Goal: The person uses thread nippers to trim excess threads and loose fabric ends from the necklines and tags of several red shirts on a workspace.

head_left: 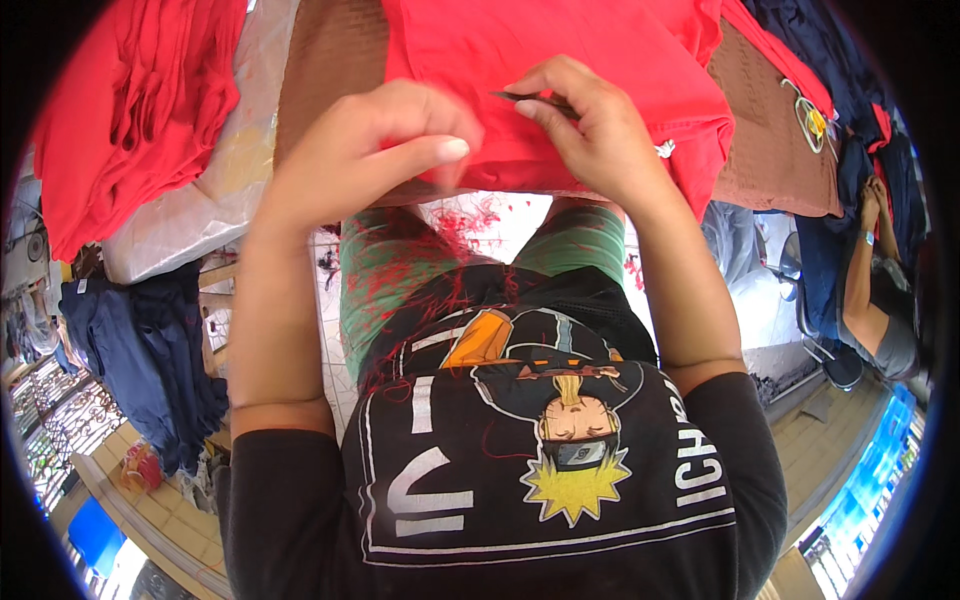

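Red cloth (560, 40) lies spread over the brown-covered table in front of me. My right hand (598, 125) is closed over its near part, gripping small dark thread snips (515, 97) whose pointed tip juts out to the left between thumb and finger. To the left, my left hand (385, 140) hovers above the cloth's near left side, its thumb stretched toward the right. Motion blurs its fingers, which seem curled, and whether anything is in them cannot be made out. A small white bit (665, 149) shows on the cloth beside my right wrist.
Red garments (140, 120) are heaped on a plastic-wrapped stack at the left, with dark blue clothes (140, 350) hanging below. Red thread scraps (440, 290) litter my lap. A pale cord bundle (808, 118) lies on the brown cover (765, 130). Another person's arm (862, 270) handles dark cloth at right.
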`<state>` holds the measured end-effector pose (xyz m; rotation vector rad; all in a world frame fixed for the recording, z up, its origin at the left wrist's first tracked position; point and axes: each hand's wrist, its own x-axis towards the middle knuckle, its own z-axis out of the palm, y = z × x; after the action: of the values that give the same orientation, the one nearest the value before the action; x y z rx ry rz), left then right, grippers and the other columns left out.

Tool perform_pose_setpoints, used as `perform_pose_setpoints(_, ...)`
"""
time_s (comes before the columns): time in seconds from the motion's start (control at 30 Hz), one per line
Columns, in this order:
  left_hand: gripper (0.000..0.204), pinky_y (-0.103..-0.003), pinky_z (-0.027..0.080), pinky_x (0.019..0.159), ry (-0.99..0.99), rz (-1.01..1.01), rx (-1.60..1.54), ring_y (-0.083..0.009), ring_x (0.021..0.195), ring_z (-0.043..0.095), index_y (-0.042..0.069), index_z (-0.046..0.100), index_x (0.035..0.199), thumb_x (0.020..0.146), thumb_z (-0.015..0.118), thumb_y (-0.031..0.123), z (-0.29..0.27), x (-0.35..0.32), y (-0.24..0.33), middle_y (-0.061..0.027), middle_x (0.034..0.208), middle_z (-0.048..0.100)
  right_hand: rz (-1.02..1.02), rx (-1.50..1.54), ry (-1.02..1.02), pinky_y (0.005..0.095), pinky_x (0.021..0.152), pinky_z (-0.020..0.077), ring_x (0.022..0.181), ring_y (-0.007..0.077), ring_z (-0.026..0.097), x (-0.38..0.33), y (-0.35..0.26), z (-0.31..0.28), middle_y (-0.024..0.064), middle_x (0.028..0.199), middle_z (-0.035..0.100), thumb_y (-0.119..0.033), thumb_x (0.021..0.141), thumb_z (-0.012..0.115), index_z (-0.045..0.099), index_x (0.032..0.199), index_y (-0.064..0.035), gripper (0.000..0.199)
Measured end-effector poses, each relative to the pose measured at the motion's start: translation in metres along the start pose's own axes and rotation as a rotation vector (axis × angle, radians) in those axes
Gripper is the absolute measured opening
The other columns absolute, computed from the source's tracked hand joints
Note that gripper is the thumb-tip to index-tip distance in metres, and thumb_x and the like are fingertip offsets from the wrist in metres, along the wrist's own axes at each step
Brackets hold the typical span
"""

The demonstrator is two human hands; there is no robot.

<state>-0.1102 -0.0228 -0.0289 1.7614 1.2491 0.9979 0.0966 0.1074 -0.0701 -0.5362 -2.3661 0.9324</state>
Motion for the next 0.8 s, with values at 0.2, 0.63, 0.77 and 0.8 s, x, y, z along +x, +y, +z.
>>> perform_pose_setpoints(0.2,0.058,-0.050,0.035,0.097,0.044,0.126,0.308,-0.0363,0.110,0.052,0.003,0.067,0.065,0.100,0.037,0.039,-0.051,-0.041,0.093,-0.0157,0.086,0.066,-0.007,-0.050,0.064,0.0241,0.067,0.0430,0.070,0.0108,0.049,0.002,-0.021,-0.029,0.0021,0.088,0.059,-0.008,0.086,0.067,0.064,0.108,-0.0050,0.022)
perform_pose_setpoints(0.63,0.027,-0.039,0.042,0.094,0.515,-0.096,0.750,-0.0259,0.103,0.058,0.009,0.064,0.102,0.076,0.070,0.011,0.049,-0.022,-0.008,-0.0076,0.106,0.064,-0.004,-0.350,-0.030,0.0380,0.073,0.0543,0.083,0.0268,0.066,-0.014,-0.023,-0.013,0.0086,0.099,0.064,-0.024,0.073,0.078,0.066,0.103,-0.0092,0.035)
perform_pose_setpoints(0.77,0.026,-0.035,0.047,0.087,0.746,0.027,0.873,-0.0256,0.097,0.060,0.008,0.064,0.100,0.075,0.068,0.004,0.034,-0.010,-0.007,-0.0078,0.100,0.065,0.046,-0.290,0.065,0.0351,0.072,0.0557,0.082,0.0212,0.068,-0.020,0.016,-0.043,0.0066,0.111,0.067,-0.004,0.079,0.067,0.065,0.111,-0.0078,0.033)
perform_pose_setpoints(0.8,0.025,-0.034,0.048,0.085,0.746,0.007,0.952,-0.0258,0.095,0.060,0.008,0.064,0.100,0.075,0.068,0.003,0.029,-0.008,-0.010,-0.0080,0.098,0.065,0.059,-0.073,0.095,0.0326,0.072,0.0555,0.082,0.0171,0.068,-0.017,0.015,-0.057,0.0052,0.111,0.067,0.003,0.081,0.062,0.064,0.111,-0.0061,0.032)
